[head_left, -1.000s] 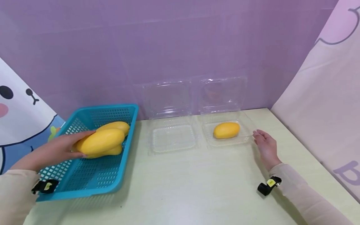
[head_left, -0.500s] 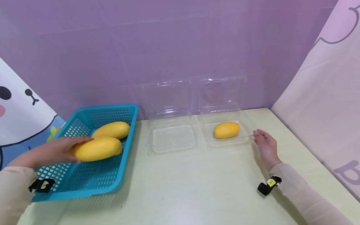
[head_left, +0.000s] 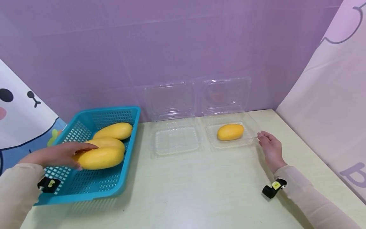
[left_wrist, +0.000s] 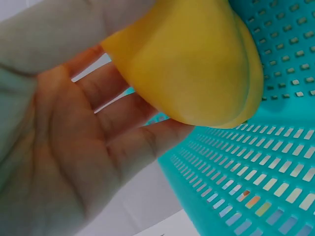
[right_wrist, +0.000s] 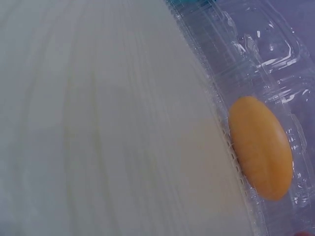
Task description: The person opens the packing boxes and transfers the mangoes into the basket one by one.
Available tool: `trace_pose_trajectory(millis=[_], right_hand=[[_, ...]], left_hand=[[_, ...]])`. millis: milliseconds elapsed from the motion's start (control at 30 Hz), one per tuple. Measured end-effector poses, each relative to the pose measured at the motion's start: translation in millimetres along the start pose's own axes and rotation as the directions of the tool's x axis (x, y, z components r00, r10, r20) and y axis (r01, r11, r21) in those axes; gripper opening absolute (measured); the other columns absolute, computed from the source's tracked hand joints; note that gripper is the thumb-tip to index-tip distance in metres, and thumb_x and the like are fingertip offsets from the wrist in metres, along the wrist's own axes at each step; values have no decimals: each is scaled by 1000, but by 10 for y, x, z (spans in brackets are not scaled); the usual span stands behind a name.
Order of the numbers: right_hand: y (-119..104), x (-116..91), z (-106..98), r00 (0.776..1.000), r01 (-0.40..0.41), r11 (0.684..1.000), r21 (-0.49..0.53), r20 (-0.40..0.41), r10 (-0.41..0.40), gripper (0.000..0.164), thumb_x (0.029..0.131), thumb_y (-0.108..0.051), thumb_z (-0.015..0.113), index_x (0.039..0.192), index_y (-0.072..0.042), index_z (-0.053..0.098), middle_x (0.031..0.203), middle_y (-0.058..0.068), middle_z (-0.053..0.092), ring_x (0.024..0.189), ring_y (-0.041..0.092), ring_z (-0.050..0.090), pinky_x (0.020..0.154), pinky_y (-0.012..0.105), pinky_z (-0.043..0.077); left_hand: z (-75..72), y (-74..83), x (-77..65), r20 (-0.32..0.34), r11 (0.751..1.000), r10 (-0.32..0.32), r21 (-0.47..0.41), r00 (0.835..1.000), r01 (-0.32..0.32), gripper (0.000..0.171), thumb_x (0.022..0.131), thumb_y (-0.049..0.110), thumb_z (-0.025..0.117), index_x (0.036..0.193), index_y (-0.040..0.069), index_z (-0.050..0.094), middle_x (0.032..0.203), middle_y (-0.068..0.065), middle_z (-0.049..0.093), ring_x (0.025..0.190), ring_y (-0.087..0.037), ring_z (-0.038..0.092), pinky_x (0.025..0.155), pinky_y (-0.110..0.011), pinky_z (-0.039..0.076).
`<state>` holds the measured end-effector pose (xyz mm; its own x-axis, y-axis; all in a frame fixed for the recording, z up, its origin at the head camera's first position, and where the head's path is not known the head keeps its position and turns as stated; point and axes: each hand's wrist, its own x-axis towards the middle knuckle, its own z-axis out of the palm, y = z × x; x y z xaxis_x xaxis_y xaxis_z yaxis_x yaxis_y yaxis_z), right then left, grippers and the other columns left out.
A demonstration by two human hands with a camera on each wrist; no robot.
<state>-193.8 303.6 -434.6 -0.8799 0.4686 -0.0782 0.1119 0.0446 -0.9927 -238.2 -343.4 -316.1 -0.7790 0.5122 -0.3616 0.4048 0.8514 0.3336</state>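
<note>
My left hand [head_left: 61, 155] grips a yellow mango [head_left: 101, 158] inside the blue basket [head_left: 123, 178], thumb on one side and fingers on the other. Two more mangoes lie behind it: a middle one [head_left: 110, 143] touching it and a far one [head_left: 115, 131]. Close up in the left wrist view, the held mango [left_wrist: 187, 64] hides my fingertips in part. On the right, my right hand [head_left: 270, 149] pinches the near right corner of a clear plastic clamshell box [head_left: 220, 144]. A single mango [head_left: 230, 132] lies in that box, also visible as a mango [right_wrist: 261, 147] in the right wrist view.
Left of the right box stands a second clear clamshell box [head_left: 177, 141], nothing in it. Both raised lids [head_left: 171, 100] lean toward the purple backdrop [head_left: 183, 47]. The pale table [head_left: 186, 190] runs to a printed side cloth [head_left: 328, 111] at the right.
My left hand has shifted the held mango toward me and slightly down inside the basket, so the middle mango shows behind it. The right hand stays at the box corner.
</note>
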Motion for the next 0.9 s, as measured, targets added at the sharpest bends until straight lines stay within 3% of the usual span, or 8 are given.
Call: trace_pose_trajectory(millis=[300,500,733,900], right_hand=[[25,10,-11,1000,7,999,44,0,-8,54,98,-23,48,143,4,33,127,3,52,107,2,51,99,19,41],[-1,17,-18,1000,17,999,45,0,-17,54,98,-22,48,142,4,33,129,4,52,111,5,51,99,20,41],[-10,11,-3,1000,5,995,95,-21,-3,53,97,-19,50,140,6,35,119,-3,57,105,2,53,96,17,42],[-11,2,-8,1000,9,995,102,-22,-7,52,97,-19,50,140,6,36,110,-7,58,97,-3,54,90,13,44]], left_hand=[[-21,-1,112,129,996,-76,-44,989,82,77,72,13,78,137,-4,40,130,-26,46,106,-35,46,87,-56,46],[-55,18,122,145,991,-89,-87,985,102,77,72,9,77,136,-6,39,129,-27,46,105,-34,47,87,-56,46],[-71,-16,140,156,981,-156,-93,975,171,72,72,6,78,132,-10,42,123,-31,47,104,-41,48,84,-56,48],[-66,-69,158,152,981,-159,-85,976,173,70,73,8,78,131,-10,44,122,-31,49,104,-42,49,83,-54,50]])
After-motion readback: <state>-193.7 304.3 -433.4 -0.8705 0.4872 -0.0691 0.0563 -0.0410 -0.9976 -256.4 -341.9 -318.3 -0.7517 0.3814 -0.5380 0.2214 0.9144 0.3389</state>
